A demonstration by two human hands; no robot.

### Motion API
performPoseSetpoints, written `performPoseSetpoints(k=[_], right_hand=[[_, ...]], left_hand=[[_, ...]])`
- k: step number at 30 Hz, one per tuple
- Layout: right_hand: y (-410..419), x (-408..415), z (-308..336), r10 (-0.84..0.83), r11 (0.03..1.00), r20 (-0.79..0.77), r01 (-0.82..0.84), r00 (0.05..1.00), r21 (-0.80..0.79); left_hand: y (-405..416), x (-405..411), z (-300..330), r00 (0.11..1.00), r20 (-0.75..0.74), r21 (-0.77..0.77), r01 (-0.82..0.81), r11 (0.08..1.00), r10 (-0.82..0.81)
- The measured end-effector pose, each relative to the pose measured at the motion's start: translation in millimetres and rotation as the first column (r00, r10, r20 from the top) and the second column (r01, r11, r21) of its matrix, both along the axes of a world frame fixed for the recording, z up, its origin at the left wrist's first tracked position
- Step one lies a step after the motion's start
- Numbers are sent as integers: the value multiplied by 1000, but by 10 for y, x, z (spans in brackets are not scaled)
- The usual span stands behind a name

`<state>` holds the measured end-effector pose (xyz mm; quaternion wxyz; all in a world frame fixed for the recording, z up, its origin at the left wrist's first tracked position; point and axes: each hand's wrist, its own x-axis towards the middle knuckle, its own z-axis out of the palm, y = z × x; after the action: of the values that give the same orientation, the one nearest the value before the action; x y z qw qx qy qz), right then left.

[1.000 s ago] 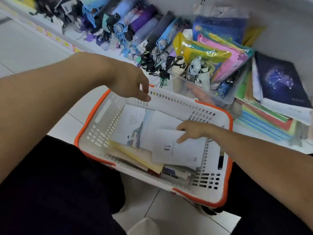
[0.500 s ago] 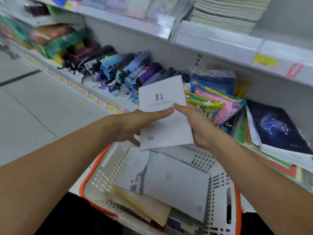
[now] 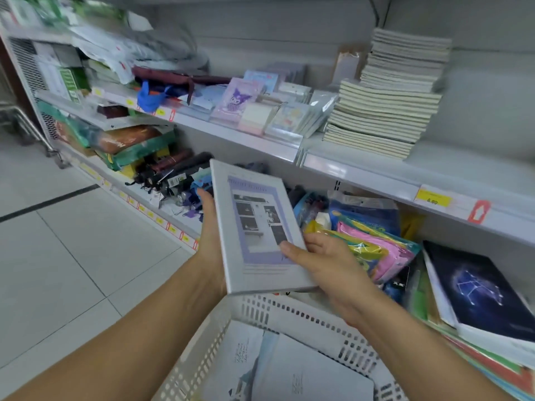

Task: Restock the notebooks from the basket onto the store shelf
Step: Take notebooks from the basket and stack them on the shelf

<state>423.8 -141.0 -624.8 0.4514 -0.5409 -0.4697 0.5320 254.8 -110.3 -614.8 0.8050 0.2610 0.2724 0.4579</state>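
Lilac-and-white, the notebook (image 3: 254,227) is held upright above the far rim of the basket (image 3: 289,316), the left hand (image 3: 210,235) curled round its nine o'clock edge and the right hand (image 3: 324,264) pinching its five o'clock corner, thumb on the cover. The grip looks light, so a slip could drop it back among the notebooks in the basket. The shelf (image 3: 362,172) at one o'clock carries a tall cream stack (image 3: 388,111) which a careless push might topple.
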Motion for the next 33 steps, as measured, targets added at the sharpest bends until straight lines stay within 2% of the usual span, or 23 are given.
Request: performPoseSetpoints(k=[2, 4, 5, 7, 8, 11, 14, 17, 22, 24, 27, 28, 30, 33], right_hand=[[49, 188, 219, -12, 999, -49, 10, 999, -45], [101, 383, 487, -81, 997, -125, 78, 989, -25], [116, 484, 638, -120, 992, -160, 123, 980, 9], [121, 707, 926, -162, 978, -210, 185, 964, 96], [101, 796, 1066, -139, 980, -218, 166, 966, 112], [73, 1046, 1390, 4, 995, -231, 20, 973, 102], [180, 1295, 1673, -110, 970, -342, 176, 933, 170], [447, 1555, 1974, -204, 922, -511, 340, 835, 188], [1278, 1931, 2406, -197, 908, -613, 378, 765, 181], [1534, 2008, 2552, -198, 912, -529, 352, 825, 209], [1784, 2088, 2550, -276, 915, -172, 313, 946, 255], [1871, 2124, 2497, -341, 902, -32, 336, 940, 271], [2056, 2193, 2404, -475, 858, 209, 397, 855, 326], [2230, 2213, 2399, -578, 808, 385, 439, 719, 394]], left_hand=[[-46, 39, 207, 998, 67, 49, 19, 999, -23], [-109, 106, 445, 996, -2, 142, 92, 986, -93], [-73, 151, 507, 988, -126, 190, 117, 975, -94], [5, 320, 693, 908, -415, 289, 63, 955, 66], [58, 440, 820, 887, -447, 329, 41, 943, 118], [271, 834, 1303, 858, -442, 422, -59, 905, 262], [512, 1169, 1659, 851, -443, 463, -50, 885, 280], [715, 1350, 1829, 861, -429, 454, -55, 889, 273], [855, 1493, 1884, 853, -457, 469, -11, 883, 253], [880, 1498, 1859, 843, -477, 466, 3, 885, 249], [880, 1464, 1764, 826, -506, 463, 18, 886, 248], [877, 1442, 1717, 817, -520, 462, 22, 887, 251], [877, 1392, 1610, 788, -559, 459, 37, 887, 256], [859, 1324, 1491, 761, -598, 450, 61, 891, 251]])
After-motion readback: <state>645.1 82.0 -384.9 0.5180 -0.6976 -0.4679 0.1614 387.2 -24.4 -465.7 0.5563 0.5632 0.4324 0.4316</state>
